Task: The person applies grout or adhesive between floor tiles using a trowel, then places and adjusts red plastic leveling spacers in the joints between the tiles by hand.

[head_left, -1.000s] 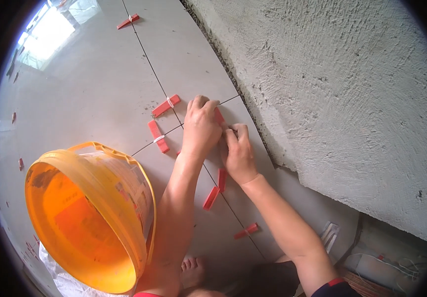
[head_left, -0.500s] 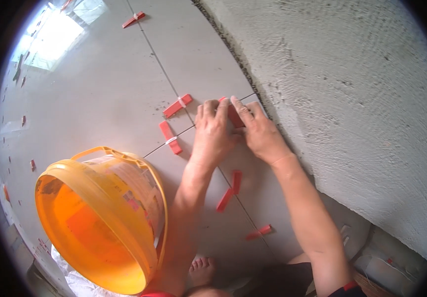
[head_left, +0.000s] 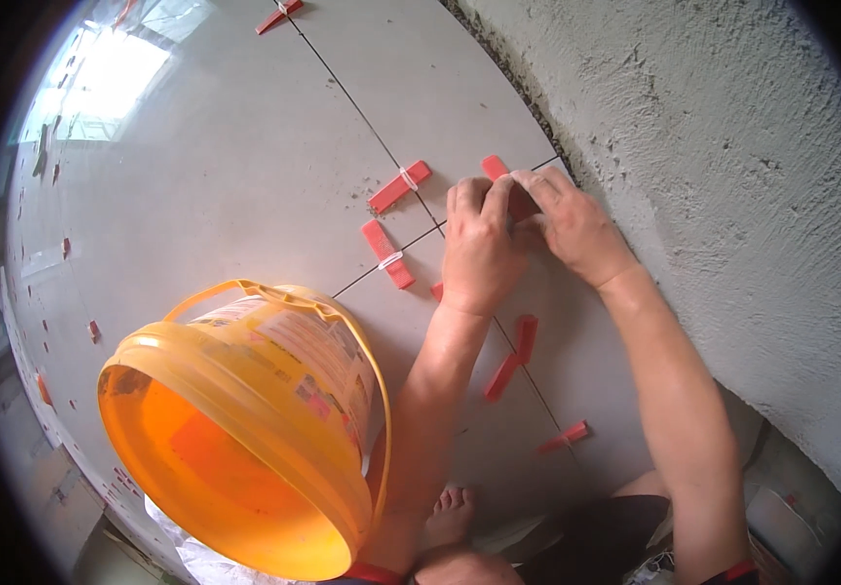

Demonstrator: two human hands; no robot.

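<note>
Both of my hands meet over a joint between large grey floor tiles, close to the rough wall. A red tile-levelling wedge (head_left: 494, 167) shows between their fingertips, and part of it is hidden by the fingers. My left hand (head_left: 480, 249) has curled fingers pressed on the wedge's left side. From the right, my right hand (head_left: 576, 226) pinches the same wedge with thumb and fingers. Just left of my hands, another red wedge (head_left: 386, 253) sits in a white clip across the joint. A further clipped wedge (head_left: 400, 186) lies a little beyond it.
A yellow bucket (head_left: 235, 329) lies tipped at the left, its mouth facing me. Loose-looking red wedges (head_left: 512, 363) and a red wedge (head_left: 565, 436) lie nearer me along the joint. The rough cement wall (head_left: 723, 195) rises at the right. My bare foot (head_left: 451, 507) is below.
The view has shifted, so the floor, bucket and hands all appear further right. My hands stay at the same joint, and more of the wedge's far end shows past the fingers.
</note>
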